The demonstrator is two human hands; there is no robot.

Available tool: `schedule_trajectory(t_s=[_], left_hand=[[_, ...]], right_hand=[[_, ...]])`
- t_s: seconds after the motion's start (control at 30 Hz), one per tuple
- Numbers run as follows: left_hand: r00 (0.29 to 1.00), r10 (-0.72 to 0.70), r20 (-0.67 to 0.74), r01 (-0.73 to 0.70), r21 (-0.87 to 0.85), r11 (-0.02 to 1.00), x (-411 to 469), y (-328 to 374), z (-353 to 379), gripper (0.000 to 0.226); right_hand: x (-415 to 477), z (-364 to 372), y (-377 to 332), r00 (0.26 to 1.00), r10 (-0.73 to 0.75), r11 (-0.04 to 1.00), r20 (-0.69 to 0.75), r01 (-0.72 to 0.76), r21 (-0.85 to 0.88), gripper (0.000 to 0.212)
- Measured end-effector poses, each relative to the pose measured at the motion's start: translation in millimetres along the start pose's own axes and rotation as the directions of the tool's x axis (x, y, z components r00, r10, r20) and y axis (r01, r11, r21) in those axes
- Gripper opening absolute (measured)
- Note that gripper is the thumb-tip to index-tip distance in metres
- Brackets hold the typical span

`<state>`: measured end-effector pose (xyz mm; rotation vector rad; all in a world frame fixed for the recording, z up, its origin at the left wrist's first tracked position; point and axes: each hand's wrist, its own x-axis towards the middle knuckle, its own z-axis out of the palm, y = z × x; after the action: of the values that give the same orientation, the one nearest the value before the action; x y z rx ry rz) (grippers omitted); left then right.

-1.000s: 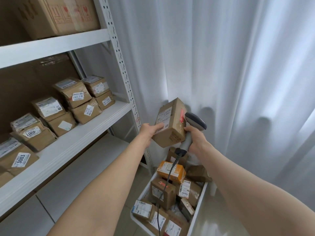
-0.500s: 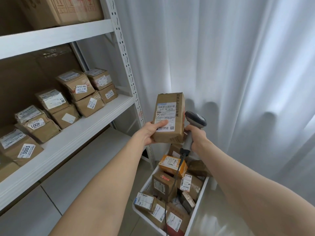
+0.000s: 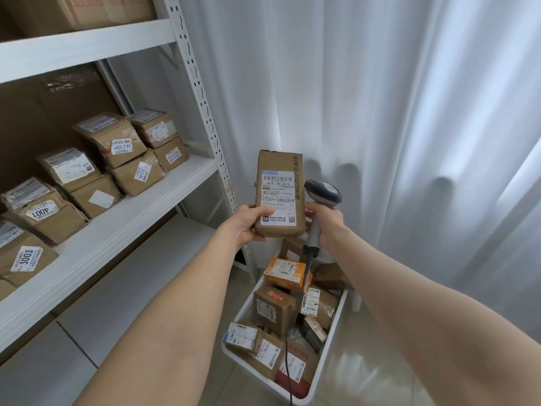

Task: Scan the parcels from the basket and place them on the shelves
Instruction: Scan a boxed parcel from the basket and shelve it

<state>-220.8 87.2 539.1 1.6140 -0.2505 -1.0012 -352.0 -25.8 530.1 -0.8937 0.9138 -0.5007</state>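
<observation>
My left hand grips the lower left corner of a tall brown parcel, held upright with its white shipping label facing me. Just to its right, my right hand grips the handle of a grey barcode scanner, whose head sits level with the label's middle. The scanner's black cable hangs down into a white basket on the floor, which holds several labelled parcels. White metal shelves stand to the left, the middle one carrying several brown numbered parcels.
A white perforated shelf upright rises just left of the held parcel. White curtains fill the right side and the back. A large carton sits on the top shelf. The lower shelf board is bare.
The parcel has turned from edge-on to label facing me and stands more upright. The scanner stays beside it on the right. My view has shifted slightly, so the shelves sit higher in frame.
</observation>
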Motion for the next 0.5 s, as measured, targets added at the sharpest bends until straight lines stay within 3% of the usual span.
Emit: schedule_trajectory(t_s=[0.23,0.33,0.5], left_hand=[[0.996,0.064,-0.060,-0.068,-0.084,0.994,5.6,-1.9,-4.4,0.042],[0.986,0.087,-0.143,-0.107,-0.135,0.985,9.8,-0.6,-5.4,0.036],[0.982,0.076,-0.175,-0.102,-0.147,0.984,13.7,2.6,-9.4,0.041]], right_hand=[[-4.7,-0.6,-11.5,0.996,-0.076,0.988,-0.036,0.071,-0.135,0.016],[-13.1,1.4,-17.6,0.994,-0.087,0.981,0.061,0.096,-0.168,0.006],[-28.2,11.1,-25.9,0.968,-0.144,0.952,0.205,0.192,-0.237,0.006]])
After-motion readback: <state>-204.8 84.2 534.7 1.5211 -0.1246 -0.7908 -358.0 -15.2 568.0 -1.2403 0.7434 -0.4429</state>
